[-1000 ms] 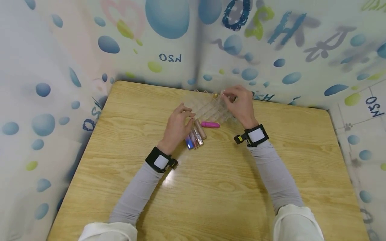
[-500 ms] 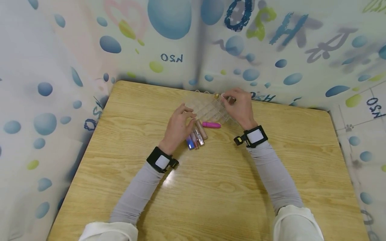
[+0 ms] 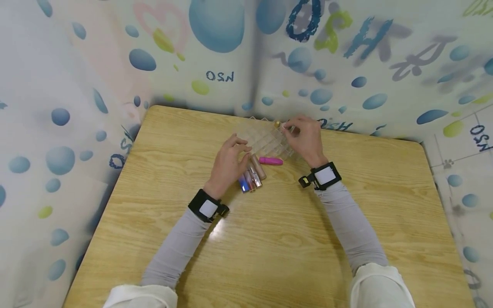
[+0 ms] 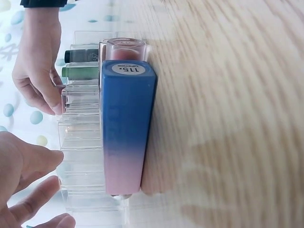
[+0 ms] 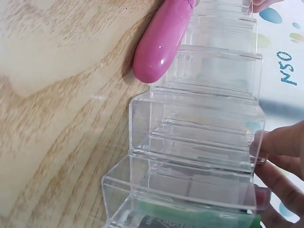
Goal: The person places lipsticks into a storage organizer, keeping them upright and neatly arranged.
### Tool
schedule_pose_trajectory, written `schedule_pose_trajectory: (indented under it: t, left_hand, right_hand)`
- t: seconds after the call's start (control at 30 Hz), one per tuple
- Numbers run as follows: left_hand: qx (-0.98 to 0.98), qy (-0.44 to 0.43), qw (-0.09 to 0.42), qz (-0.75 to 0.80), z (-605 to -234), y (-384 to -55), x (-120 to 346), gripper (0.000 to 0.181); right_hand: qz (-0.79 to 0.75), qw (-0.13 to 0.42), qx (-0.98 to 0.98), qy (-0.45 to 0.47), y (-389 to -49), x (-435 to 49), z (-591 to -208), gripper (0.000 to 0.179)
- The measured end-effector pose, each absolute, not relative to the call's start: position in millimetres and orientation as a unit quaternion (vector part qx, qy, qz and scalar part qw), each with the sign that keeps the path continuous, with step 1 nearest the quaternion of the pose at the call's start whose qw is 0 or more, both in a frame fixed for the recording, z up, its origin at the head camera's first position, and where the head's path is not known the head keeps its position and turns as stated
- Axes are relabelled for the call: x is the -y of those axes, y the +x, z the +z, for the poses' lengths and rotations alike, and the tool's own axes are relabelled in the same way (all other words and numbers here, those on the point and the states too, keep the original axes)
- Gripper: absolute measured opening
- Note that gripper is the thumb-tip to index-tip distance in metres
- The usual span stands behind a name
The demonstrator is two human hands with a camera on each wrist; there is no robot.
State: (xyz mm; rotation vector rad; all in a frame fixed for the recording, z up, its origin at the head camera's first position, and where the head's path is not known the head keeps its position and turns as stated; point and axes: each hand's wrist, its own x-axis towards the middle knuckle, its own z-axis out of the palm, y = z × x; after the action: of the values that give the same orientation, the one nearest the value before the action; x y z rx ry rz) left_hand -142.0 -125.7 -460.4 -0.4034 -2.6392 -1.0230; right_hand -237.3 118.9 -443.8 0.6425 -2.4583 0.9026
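A clear stepped lipstick organizer point(image 3: 265, 139) lies near the table's back edge. My right hand point(image 3: 308, 139) is at its far right part, thumb and forefinger pinching what looks like a small pale-ended lipstick tube point(image 3: 284, 125), mostly hidden by the fingers. A gold-tipped tube point(image 3: 277, 124) sits in a slot beside it. Green point(image 4: 78, 73) and dark point(image 4: 80, 55) tubes fill neighbouring slots. Loosely bent, my left hand point(image 3: 230, 164) is by the organizer's left side, fingertips close to or touching its edge. Below that hand lie a blue-to-pink lipstick point(image 4: 128, 123) and several other tubes.
A magenta tube point(image 3: 271, 161) lies along the organizer's front edge. Left of it is a beige tube point(image 3: 258, 167). The wooden table point(image 3: 269, 239) reaches toward me, and a patterned wall point(image 3: 223, 94) stands right behind the organizer.
My right hand and the pale tube end have shifted slightly down toward the organizer, nearer the gold-tipped tube. The left hand keeps its place; the head view has shifted a little.
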Motion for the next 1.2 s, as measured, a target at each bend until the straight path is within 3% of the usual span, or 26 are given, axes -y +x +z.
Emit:
schedule_pose_trajectory:
  t: [0.77,1.2]
  left_hand:
    - [0.918,-0.145,0.140,-0.341,-462.2,-141.8,125.9,0.021]
    - [0.923,-0.148,0.127,-0.331,-456.7,-140.8,128.0,0.022]
  right_hand:
    - [0.353,0.213,0.878,0.244,-233.8,-121.7,-441.1,0.008]
    - [0.362,0.186,0.876,0.261,-203.4,-115.4,-427.6,0.014]
